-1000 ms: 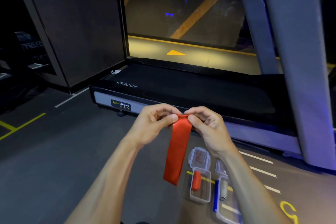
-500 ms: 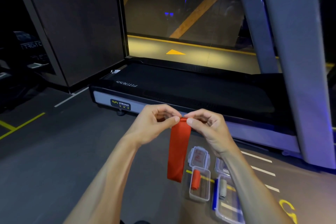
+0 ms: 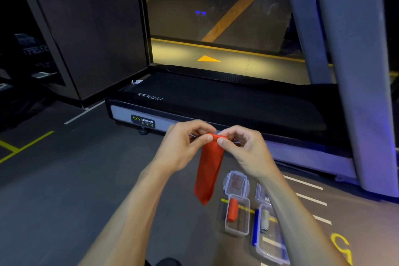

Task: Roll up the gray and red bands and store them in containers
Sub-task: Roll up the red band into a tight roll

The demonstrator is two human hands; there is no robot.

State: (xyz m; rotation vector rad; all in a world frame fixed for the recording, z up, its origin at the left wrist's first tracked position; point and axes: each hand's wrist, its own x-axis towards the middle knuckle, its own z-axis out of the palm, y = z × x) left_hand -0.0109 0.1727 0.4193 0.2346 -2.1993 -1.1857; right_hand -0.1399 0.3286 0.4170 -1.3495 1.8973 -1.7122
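A red band (image 3: 208,175) hangs in front of me, its top end rolled between my fingers. My left hand (image 3: 183,147) pinches the roll from the left and my right hand (image 3: 244,151) pinches it from the right. On the floor below stands a small clear container (image 3: 237,228) with a rolled red band (image 3: 232,210) inside, its hinged lid (image 3: 236,183) lying open. To its right a larger clear container (image 3: 272,250) with a blue rim holds a rolled gray band (image 3: 265,220); my right forearm hides part of it.
A treadmill (image 3: 216,110) runs across the floor just beyond my hands, with its thick gray upright (image 3: 356,84) at the right. The dark floor (image 3: 64,179) carries yellow and white painted lines. A dark wall panel (image 3: 86,28) stands at the left.
The hanging part of the red band has grown shorter as my fingers keep rolling its top end. Both hands stay in about the same place.
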